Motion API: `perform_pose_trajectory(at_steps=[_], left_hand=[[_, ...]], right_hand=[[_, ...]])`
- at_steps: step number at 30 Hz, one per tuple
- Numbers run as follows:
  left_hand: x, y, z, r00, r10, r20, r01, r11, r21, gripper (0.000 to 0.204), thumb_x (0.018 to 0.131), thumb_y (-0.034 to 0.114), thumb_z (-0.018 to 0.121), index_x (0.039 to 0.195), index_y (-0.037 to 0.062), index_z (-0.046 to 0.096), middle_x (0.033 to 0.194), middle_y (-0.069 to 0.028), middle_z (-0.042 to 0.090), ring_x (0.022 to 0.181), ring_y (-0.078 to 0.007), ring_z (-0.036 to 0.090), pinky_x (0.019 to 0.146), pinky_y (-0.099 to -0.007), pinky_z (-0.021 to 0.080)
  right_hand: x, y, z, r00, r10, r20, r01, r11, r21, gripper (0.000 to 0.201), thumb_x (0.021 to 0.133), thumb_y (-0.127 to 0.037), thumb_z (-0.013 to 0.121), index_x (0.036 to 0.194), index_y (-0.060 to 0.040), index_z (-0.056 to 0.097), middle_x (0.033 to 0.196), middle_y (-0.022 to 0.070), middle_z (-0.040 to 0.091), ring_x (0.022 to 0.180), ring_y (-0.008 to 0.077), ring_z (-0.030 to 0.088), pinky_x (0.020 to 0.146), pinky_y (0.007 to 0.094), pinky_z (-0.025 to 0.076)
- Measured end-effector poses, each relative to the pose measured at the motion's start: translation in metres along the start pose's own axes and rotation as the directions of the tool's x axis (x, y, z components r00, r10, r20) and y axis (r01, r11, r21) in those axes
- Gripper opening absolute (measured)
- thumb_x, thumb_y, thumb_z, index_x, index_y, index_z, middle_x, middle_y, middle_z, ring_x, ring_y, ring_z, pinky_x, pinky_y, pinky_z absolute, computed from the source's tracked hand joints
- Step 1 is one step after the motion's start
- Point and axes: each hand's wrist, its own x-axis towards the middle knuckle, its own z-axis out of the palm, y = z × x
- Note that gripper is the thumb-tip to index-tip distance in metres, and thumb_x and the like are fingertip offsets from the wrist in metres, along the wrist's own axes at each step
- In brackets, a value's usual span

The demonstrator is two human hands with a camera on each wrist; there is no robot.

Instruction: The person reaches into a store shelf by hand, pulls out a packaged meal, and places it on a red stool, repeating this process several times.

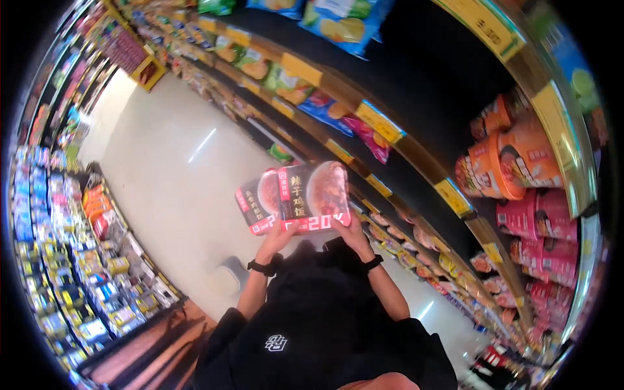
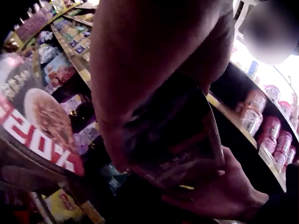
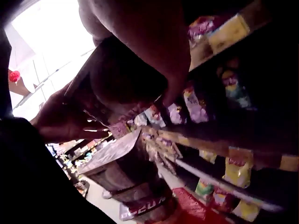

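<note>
Two boxed meals with food pictures are held up side by side in the head view. The right box (image 1: 314, 195) overlaps the edge of the left box (image 1: 259, 203). My left hand (image 1: 278, 239) grips the lower edge where the boxes meet, and my right hand (image 1: 351, 235) grips the right box's lower right corner. In the left wrist view the right hand (image 2: 219, 191) supports a dark box (image 2: 173, 135) from below, and the other box (image 2: 42, 116) shows at the left. The right wrist view shows the left hand (image 3: 65, 119) at the far side of a dark box (image 3: 117, 84).
Store shelves run diagonally on the right, with chip bags (image 1: 286, 81), orange tubs (image 1: 487, 166) and pink tubs (image 1: 546, 260). Packed goods (image 1: 97, 279) fill a display at the left. Pale floor (image 1: 175, 149) lies between them, and a grey stool-like object (image 1: 231, 276) stands beyond my left arm.
</note>
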Motion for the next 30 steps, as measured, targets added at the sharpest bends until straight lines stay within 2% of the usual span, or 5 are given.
perform_pose_trajectory(at_steps=[4, 14, 18, 25, 30], left_hand=[[0.009, 0.041, 0.052, 0.952, 0.195, 0.237, -0.203, 0.979, 0.007, 0.067, 0.091, 0.018, 0.062, 0.143, 0.0012, 0.024, 0.127, -0.0102, 0.051, 0.115, -0.0176, 0.05, 0.099, -0.0331, 0.042], [0.075, 0.099, 0.193, 0.503, 0.383, 0.774, -0.623, 0.782, 0.017, 0.076, 0.09, 0.017, 0.063, 0.148, 0.0013, 0.016, 0.141, -0.0145, 0.038, 0.13, -0.02, 0.036, 0.108, -0.0335, 0.031], [0.103, 0.103, 0.252, 0.447, 0.361, 0.819, -0.726, 0.681, 0.096, 0.08, 0.088, 0.025, 0.062, 0.146, -0.0044, 0.015, 0.146, -0.0246, 0.029, 0.138, -0.0336, 0.027, 0.113, -0.0369, 0.021], [0.184, 0.062, 0.348, 0.557, 0.145, 0.818, -0.794, 0.383, 0.473, 0.053, 0.09, 0.036, 0.059, 0.124, -0.0026, 0.048, 0.113, -0.0271, 0.058, 0.103, -0.0416, 0.056, 0.087, -0.0444, 0.045], [0.199, 0.063, 0.348, 0.511, 0.214, 0.833, -0.744, 0.595, 0.304, 0.05, 0.09, 0.04, 0.057, 0.122, 0.0018, 0.055, 0.12, -0.0201, 0.058, 0.111, -0.0352, 0.054, 0.091, -0.0427, 0.043]], right_hand=[[-0.042, -0.04, -0.05, 0.99, 0.045, -0.132, -0.046, 0.999, -0.004, 0.047, 0.084, -0.019, 0.069, 0.124, -0.0003, 0.052, 0.11, 0.0091, 0.063, 0.099, 0.017, 0.059, 0.087, 0.0322, 0.047], [-0.132, -0.032, -0.168, 0.764, -0.051, -0.644, 0.012, 0.998, -0.064, 0.05, 0.077, -0.011, 0.076, 0.12, 0.0007, 0.052, 0.104, 0.0083, 0.063, 0.093, 0.0148, 0.06, 0.081, 0.0304, 0.05], [-0.147, -0.041, -0.205, 0.63, -0.139, -0.764, -0.077, 0.968, -0.24, 0.048, 0.075, -0.013, 0.078, 0.113, 0.0021, 0.053, 0.092, 0.0098, 0.066, 0.085, 0.0162, 0.063, 0.076, 0.0301, 0.051], [-0.144, -0.009, -0.274, 0.43, -0.247, -0.868, -0.333, 0.851, -0.407, 0.036, 0.072, -0.016, 0.078, 0.1, -0.0033, 0.059, 0.091, 0.0122, 0.066, 0.083, 0.0283, 0.063, 0.075, 0.0378, 0.05], [-0.126, 0.061, -0.321, 0.38, -0.54, -0.751, -0.473, 0.584, -0.659, 0.033, 0.074, -0.015, 0.072, 0.104, -0.0059, 0.063, 0.096, 0.0131, 0.066, 0.093, 0.0368, 0.06, 0.081, 0.0451, 0.048]])
